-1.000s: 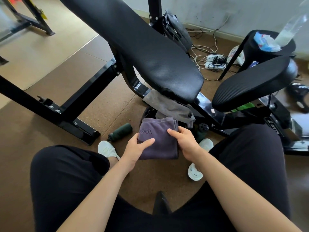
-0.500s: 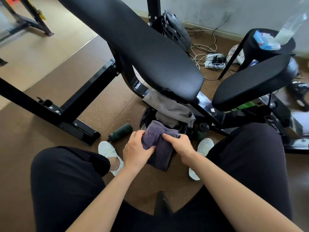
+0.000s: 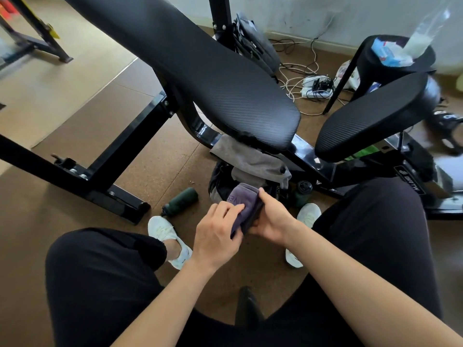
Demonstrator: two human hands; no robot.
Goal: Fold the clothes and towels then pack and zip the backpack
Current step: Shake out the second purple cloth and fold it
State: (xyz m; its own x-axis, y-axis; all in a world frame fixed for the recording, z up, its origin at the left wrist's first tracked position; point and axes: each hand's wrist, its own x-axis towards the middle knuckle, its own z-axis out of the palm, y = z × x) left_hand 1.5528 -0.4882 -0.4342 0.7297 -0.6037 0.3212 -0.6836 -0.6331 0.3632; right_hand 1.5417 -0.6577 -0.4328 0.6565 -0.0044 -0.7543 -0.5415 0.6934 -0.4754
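Observation:
A purple towel (image 3: pixel 244 202), folded into a narrow bundle, is held between both hands above the floor. My left hand (image 3: pixel 216 234) grips its left side with the thumb on top. My right hand (image 3: pixel 271 217) grips its right side, fingers curled around it. Just beyond the towel, a dark open backpack (image 3: pixel 219 179) sits on the floor under the bench, mostly hidden. A grey cloth (image 3: pixel 250 160) drapes over the bench frame above the backpack.
A black padded bench (image 3: pixel 213 78) and a second pad (image 3: pixel 375 116) loom over the floor. A dark green bottle (image 3: pixel 181 200) lies left of the backpack, another bottle (image 3: pixel 302 191) stands to its right. My white shoes (image 3: pixel 167 236) flank the hands. Cables (image 3: pixel 313 83) lie by the wall.
The towel was flat and square between my hands a second ago. It has been folded over into a narrow bundle, and both hands have closed in on it, nearer the backpack.

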